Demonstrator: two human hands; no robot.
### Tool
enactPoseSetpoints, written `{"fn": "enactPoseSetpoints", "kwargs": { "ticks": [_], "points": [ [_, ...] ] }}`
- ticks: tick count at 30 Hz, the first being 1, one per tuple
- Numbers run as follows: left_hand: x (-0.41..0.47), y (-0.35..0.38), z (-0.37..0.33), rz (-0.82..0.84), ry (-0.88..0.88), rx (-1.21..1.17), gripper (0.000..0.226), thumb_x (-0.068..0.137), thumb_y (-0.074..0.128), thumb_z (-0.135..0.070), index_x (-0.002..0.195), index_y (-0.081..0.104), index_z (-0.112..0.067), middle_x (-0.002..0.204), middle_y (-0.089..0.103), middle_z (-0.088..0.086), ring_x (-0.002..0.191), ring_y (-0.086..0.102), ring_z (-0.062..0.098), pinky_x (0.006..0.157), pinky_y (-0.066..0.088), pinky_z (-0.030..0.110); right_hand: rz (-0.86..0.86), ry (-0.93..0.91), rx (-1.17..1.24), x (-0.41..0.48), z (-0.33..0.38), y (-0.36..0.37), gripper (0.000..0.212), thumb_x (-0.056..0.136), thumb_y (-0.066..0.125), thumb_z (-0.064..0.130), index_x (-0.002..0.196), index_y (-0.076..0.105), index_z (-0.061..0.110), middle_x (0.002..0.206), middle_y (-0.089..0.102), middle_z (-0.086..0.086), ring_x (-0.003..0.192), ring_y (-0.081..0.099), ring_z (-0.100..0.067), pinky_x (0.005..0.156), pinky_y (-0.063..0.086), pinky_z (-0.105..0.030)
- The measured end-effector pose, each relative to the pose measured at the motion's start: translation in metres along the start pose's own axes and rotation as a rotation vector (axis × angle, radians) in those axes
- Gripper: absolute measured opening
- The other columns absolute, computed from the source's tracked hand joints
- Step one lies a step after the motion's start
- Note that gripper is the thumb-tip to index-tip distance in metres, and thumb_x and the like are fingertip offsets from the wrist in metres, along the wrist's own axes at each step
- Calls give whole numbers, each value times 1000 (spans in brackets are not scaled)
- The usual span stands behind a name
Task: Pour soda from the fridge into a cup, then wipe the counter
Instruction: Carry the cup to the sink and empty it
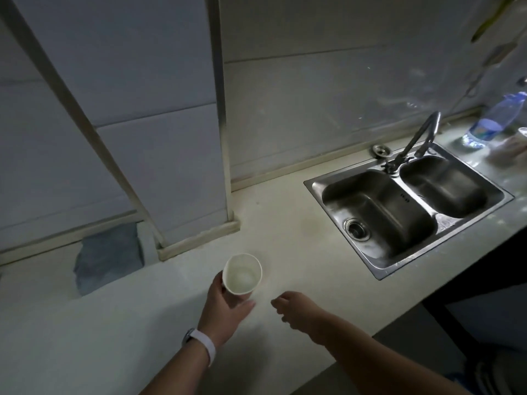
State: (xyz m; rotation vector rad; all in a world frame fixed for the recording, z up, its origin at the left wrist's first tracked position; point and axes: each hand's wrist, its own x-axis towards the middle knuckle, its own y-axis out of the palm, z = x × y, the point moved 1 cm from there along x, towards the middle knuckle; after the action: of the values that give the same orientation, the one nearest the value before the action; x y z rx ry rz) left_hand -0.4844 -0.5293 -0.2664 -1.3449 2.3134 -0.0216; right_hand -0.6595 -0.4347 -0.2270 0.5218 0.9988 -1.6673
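My left hand (225, 306) grips a white paper cup (242, 275), fingers and thumb wrapped round its lower wall. The cup is tilted so that its mouth faces up towards me, and the inside looks empty. A pale wristband (205, 343) sits on that wrist. My right hand (296, 309) is just beside it, on the side nearer the sink (393, 206), with the fingers loosely curled and nothing in them. I cannot tell whether it touches the worktop (285, 223) or hangs just above it.

Cup and hands are well to the left of the sink and nearer to me than it, over the pale worktop. The sink is steel with two basins, and a curved tap (419, 138) rises at its back rim. Beyond the sink's far right corner stands a clear plastic bottle (490, 121) with a blue label. Far left of the sink, against the tiled wall, lies a blue-grey cloth (108, 258).
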Motion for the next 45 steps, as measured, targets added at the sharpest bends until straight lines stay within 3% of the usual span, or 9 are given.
{"fn": "enactPoseSetpoints", "kwargs": {
  "ticks": [2, 5, 8, 13, 19, 24, 33, 40, 45],
  "points": [
    [8, 4, -4, -15, 59, 16, 84, 59, 93, -27, 119, 45, -61, 118, 62, -28, 108, 60, -8, 81, 49, 10, 33, 61, 121, 8, 4, 2, 23, 92, 57, 31, 101, 67, 13, 97, 67, -6, 81, 61, -18, 71, 49, -29],
    [16, 7, -8, -54, 104, 41, 84, 61, 94, -26, 125, 45, -48, 121, 59, -21, 110, 58, 4, 91, 46, 23, 62, 126, 251, 19, 8, 1, 24, 91, 57, 37, 102, 64, 18, 103, 68, -4, 85, 64, -16, 73, 52, -28],
    [19, 7, -9, -75, 130, 62, 76, 63, 93, -26, 118, 47, -51, 117, 60, -26, 104, 59, -4, 85, 44, 12, 69, 172, 360, 27, 10, 1, 34, 90, 55, 42, 112, 63, 17, 106, 67, -4, 92, 66, -18, 72, 53, -28],
    [15, 12, -23, -33, 170, 59, 73, 64, 92, -28, 118, 48, -50, 117, 61, -26, 103, 58, -9, 76, 44, 4, 79, 216, 524, 32, 11, -3, 33, 91, 57, 45, 106, 64, 17, 110, 66, -6, 96, 66, -22, 75, 55, -32],
    [9, 35, -50, 58, 265, 78, 70, 63, 93, -28, 116, 52, -49, 110, 64, -34, 105, 59, -13, 76, 47, 3, 72, 191, 725, 24, 1, -22, 41, 89, 59, 49, 108, 63, 13, 111, 66, -8, 98, 65, -24, 75, 52, -33],
    [2, 70, -74, 180, 334, 71, 71, 61, 93, -25, 120, 55, -41, 113, 68, -26, 106, 62, -8, 81, 48, 5, 57, 139, 897, 10, -19, -47, 36, 83, 62, 48, 99, 70, 17, 85, 71, -2, 83, 64, -20, 75, 50, -31],
    [-25, 147, -108, 328, 394, 97, 70, 54, 88, -45, 116, 57, -37, 108, 70, -25, 96, 67, -5, 73, 47, 5, 19, 68, 1137, -16, -77, -98, 25, 87, 60, 40, 96, 63, 17, 73, 62, -1, 66, 60, -17, 69, 50, -29],
    [-51, 217, -128, 363, 420, 144, 66, 57, 87, -41, 111, 54, -59, 112, 69, -24, 99, 67, -3, 75, 50, 10, 35, 29, 1212, -32, -129, -152, 29, 88, 61, 41, 98, 66, 14, 86, 61, -6, 77, 62, -22, 77, 50, -33],
    [-63, 272, -145, 395, 444, 188, 64, 59, 89, -35, 110, 56, -56, 110, 71, -19, 98, 69, 3, 72, 53, 14, 31, -21, 1274, -42, -166, -196, 29, 88, 61, 39, 100, 68, 13, 87, 63, -9, 77, 62, -23, 76, 48, -35]
  ]
}}
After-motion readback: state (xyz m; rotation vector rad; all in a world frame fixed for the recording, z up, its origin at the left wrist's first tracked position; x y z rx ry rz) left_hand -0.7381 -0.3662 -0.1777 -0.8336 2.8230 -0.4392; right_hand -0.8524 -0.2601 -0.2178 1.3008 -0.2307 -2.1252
